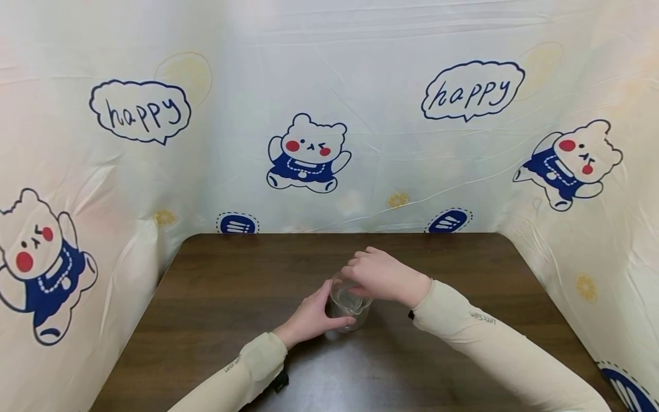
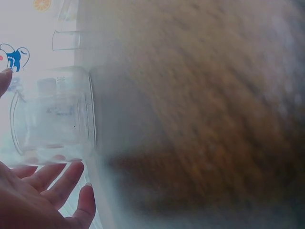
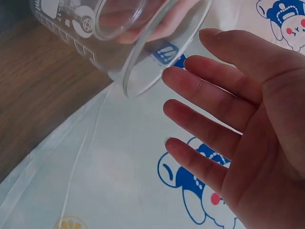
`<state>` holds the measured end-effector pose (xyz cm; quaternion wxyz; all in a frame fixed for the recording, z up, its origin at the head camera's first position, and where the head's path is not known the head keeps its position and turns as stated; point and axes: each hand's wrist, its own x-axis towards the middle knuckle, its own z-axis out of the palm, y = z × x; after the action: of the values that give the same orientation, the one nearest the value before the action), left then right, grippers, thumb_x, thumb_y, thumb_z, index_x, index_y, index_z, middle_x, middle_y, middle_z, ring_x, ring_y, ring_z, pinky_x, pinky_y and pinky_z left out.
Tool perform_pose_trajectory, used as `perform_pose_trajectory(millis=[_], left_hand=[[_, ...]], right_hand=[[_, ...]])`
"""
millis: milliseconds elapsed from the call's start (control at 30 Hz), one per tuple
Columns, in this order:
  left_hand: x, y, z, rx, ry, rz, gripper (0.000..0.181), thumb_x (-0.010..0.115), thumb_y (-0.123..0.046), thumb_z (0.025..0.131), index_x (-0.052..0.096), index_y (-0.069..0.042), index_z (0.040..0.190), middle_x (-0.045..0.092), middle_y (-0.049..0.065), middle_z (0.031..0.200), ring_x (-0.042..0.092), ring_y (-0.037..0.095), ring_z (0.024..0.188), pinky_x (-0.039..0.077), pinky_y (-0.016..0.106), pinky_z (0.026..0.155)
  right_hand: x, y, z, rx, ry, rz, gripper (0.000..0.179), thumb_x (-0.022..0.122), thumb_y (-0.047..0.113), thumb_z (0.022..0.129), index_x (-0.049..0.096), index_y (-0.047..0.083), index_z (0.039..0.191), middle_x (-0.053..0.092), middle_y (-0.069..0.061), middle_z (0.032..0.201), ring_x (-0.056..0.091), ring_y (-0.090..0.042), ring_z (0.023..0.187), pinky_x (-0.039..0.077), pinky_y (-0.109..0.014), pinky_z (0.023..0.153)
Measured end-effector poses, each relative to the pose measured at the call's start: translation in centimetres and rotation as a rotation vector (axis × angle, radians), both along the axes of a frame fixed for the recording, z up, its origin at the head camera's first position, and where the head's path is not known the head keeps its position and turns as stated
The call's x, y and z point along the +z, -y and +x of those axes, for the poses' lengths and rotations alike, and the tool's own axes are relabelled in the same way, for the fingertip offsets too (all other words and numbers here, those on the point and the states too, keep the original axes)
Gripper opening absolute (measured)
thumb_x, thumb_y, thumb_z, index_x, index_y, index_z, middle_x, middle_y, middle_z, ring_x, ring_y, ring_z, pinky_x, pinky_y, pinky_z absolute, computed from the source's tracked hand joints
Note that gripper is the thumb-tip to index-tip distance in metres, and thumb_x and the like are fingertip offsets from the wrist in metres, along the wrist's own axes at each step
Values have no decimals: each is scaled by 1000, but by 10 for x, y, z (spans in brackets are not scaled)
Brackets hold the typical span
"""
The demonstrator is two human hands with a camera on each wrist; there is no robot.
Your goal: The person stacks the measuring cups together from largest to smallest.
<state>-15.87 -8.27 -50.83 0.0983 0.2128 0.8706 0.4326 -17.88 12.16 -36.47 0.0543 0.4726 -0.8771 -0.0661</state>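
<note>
Two beakers (image 2: pixel 55 114) (nested), left hand (image 1: pixel 313 315) gripping, right hand (image 1: pixel 383 277) near.

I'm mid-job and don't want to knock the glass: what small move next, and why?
I'd probably ease the right grip clear of the large beaker while the left grip steadies it: the right fingers look extended and hold nothing, and the smaller glass sits inside.

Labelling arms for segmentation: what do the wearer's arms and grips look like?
Left grip, right grip: bare, ungloved hands. Left sleeve, right sleeve: long, plain cream, ending in bulky pale cuffs, small dark lettering beside each. Small black piece shows under each cuff. No cables visible.
</note>
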Motion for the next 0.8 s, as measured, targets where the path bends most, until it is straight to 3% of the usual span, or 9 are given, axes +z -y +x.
perform_pose_trajectory(millis=[367,800], left_hand=[[-2,-2,-1,12,-39,-17,87,84,-57,83,44,-14,147,58,5,143,63,24,119,50,49,99],[-1,-2,-1,18,-8,1,86,86,-56,80,46,-16,145,60,4,139,62,23,119,50,47,99]], right_hand=[[7,-19,2,-17,24,-45,21,86,28,87,75,14,98,72,4,89,65,-18,85,51,-34,76],[5,-48,0,-65,39,-116,17,84,26,88,74,16,96,70,4,87,66,-18,84,53,-37,77]])
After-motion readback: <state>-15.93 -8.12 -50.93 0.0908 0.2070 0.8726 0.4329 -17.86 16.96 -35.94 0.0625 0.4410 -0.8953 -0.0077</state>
